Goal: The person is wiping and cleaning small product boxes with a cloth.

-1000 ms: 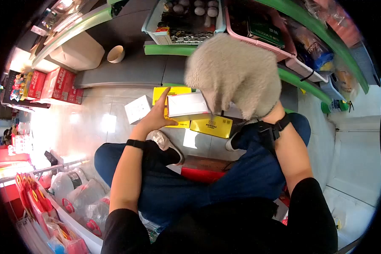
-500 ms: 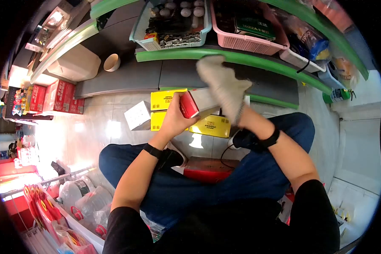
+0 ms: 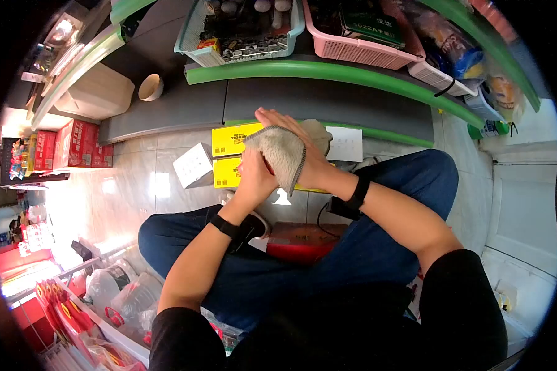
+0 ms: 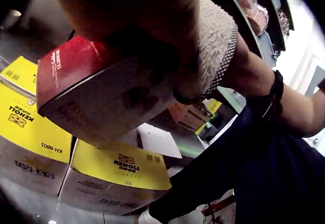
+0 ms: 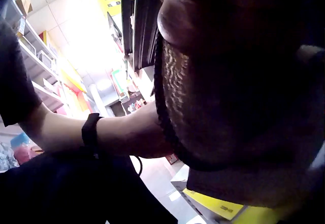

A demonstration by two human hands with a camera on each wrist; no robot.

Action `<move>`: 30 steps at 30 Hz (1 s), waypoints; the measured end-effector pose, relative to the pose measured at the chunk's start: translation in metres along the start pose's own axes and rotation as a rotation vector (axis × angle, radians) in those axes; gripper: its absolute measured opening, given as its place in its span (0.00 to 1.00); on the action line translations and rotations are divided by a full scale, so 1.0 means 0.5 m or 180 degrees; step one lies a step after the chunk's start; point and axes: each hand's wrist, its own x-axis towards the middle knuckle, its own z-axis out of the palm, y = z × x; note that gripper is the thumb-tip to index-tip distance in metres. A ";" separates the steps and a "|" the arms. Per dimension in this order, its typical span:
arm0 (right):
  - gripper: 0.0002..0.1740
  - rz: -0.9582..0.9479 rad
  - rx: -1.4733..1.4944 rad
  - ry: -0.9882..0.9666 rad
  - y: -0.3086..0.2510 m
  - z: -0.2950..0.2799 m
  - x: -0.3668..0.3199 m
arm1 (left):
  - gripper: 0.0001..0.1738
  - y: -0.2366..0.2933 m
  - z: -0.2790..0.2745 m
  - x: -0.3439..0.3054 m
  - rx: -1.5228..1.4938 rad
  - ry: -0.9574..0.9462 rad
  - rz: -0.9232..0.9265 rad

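Observation:
My left hand (image 3: 254, 179) grips a red and white cardboard box (image 4: 96, 89), which the hands and cloth mostly hide in the head view. In the left wrist view the box tilts above the floor boxes, its red end facing the camera. A beige fleecy cloth (image 3: 281, 154) with a dark stitched edge lies over it, held by my right hand (image 3: 312, 164). That hand's fingers stretch far across the box, and part of the cloth sticks out behind them. Below stand yellow-topped boxes (image 4: 127, 168) and, beside them, a white box (image 3: 195, 166).
A dark low shelf (image 3: 167, 117) with a green edge strip runs in front. Above it stand a blue basket (image 3: 241, 59) and a pink basket (image 3: 359, 52). Another white-topped box (image 3: 345, 143) is at the right. Red boxes (image 3: 77, 145) stack at left; bent knees frame the floor.
The cloth was spread wide over the right hand, then swung bunched to the right of the box. Now it lies on the box, and the right hand has moved left against the left hand.

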 end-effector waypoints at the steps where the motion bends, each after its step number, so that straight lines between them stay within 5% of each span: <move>1: 0.49 0.0002 -0.0046 0.0035 0.016 0.002 -0.001 | 0.41 -0.008 0.001 -0.001 0.0022 -0.0048 -0.0053; 9: 0.42 0.0610 -0.0361 0.0159 0.175 -0.009 -0.037 | 0.46 0.022 -0.007 0.006 0.0154 -0.0256 -0.0519; 10: 0.39 0.0885 0.0503 0.0179 0.184 -0.020 -0.043 | 0.47 0.028 -0.005 0.007 0.0241 -0.0273 -0.0490; 12: 0.36 0.0864 -0.0244 -0.0509 0.301 0.011 -0.050 | 0.47 0.034 -0.001 0.010 0.0273 -0.0223 -0.0417; 15: 0.19 0.1029 -0.0006 -0.0372 0.341 0.015 -0.057 | 0.46 0.022 0.002 0.006 0.0214 -0.0121 -0.0315; 16: 0.15 0.1088 0.0124 0.0216 0.389 0.063 -0.089 | 0.46 0.024 0.001 0.003 0.0249 -0.0119 -0.0312; 18: 0.14 0.1364 0.0226 0.0491 0.371 0.047 -0.101 | 0.46 0.011 0.002 -0.003 0.0182 -0.0129 -0.0335; 20: 0.18 0.1802 0.0164 -0.0125 0.348 -0.013 -0.097 | 0.46 -0.006 -0.008 -0.013 -0.0121 -0.0135 -0.0471; 22: 0.17 0.2431 0.1080 0.0485 0.351 -0.014 -0.081 | 0.46 -0.017 -0.025 -0.024 -0.0378 -0.0159 -0.0642; 25: 0.20 0.1343 -0.0048 -0.0270 0.474 0.022 -0.035 | 0.46 -0.020 -0.045 -0.028 -0.0434 -0.0109 -0.0746; 27: 0.23 0.1210 0.1303 0.1021 0.320 -0.006 -0.024 | 0.46 -0.015 -0.050 -0.024 -0.0438 -0.0017 -0.0758; 30: 0.35 -0.0064 0.0272 0.0495 0.175 -0.047 -0.018 | 0.46 -0.029 -0.037 -0.016 -0.0479 0.0155 -0.0788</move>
